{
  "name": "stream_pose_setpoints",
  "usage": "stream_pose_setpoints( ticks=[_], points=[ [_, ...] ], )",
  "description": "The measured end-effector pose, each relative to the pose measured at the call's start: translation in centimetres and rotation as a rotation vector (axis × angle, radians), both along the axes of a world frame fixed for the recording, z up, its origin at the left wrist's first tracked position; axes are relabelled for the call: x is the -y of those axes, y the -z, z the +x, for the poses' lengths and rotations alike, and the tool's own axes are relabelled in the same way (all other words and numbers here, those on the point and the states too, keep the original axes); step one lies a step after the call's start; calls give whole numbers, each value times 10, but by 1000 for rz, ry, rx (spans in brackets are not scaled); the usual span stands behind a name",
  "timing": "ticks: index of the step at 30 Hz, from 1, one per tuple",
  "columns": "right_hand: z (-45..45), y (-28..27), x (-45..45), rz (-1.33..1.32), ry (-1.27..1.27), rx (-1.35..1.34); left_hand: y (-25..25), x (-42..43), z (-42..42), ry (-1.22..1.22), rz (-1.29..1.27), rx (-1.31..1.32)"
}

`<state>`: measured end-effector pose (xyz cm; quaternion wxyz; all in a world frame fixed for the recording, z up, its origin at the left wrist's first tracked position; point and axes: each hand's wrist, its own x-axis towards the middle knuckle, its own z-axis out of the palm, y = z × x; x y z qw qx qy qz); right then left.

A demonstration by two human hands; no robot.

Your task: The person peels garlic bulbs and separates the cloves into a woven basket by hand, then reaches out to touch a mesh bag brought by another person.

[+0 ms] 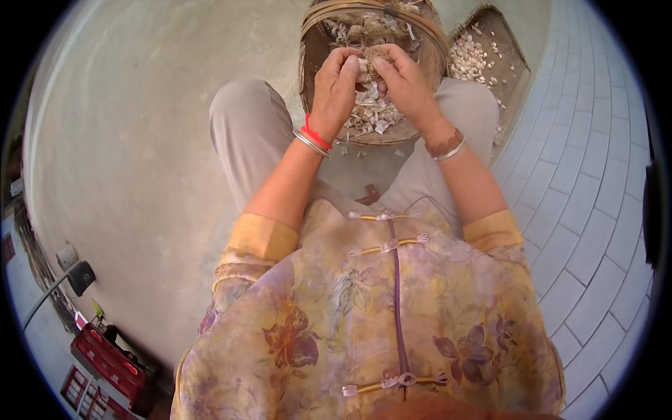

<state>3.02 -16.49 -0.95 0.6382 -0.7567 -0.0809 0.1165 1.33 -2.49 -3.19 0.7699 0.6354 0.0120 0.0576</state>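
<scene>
Both hands are raised over a woven basket [305,77] between my knees. My left hand [337,82] is closed in a pinch on a garlic bulb [363,70], its thumb against the pale side. From the other side my right hand [406,82] grips the same bulb with thumb and curled fingers. Dry roots or stem fibres show at its top. In the basket lie more garlic bulbs [371,28] and loose papery skins [376,115]. The fingers partly cover the bulb.
At the right, behind my knee, a flat woven tray [514,84] holds several loose garlic cloves [469,57]. Skin scraps lie on the concrete floor [140,140] by the basket. Grey tiles [581,161] cover the right side. A red vehicle [105,360] stands far left.
</scene>
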Motion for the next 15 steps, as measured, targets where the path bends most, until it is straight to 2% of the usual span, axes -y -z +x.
stream_pose_setpoints(
  ticks=[2, 3, 4, 5, 6, 8, 15],
  points=[
    [-6, 1, -6, -11, 53, -27, -7, -6, -2, 134, 58, -205],
    [-7, 2, -10, -11, 53, -28, -7, -3, -4, 120, 105, -210],
    [-8, 3, -15, -65, 115, 111, -7, -2, -4, 120, 105, -210],
    [-10, 4, -19, -119, 177, 248, -5, -1, -5, 54, 238, -57],
    [-12, 5, -23, -121, 178, 249, -3, 0, -5, -13, 369, 99],
    [-15, 8, -29, -297, 231, 326, 1, 1, -4, -61, 419, 130],
    [-11, 14, -42, -229, 291, 390, 3, 1, -3, -148, 461, 119]
  ],
)
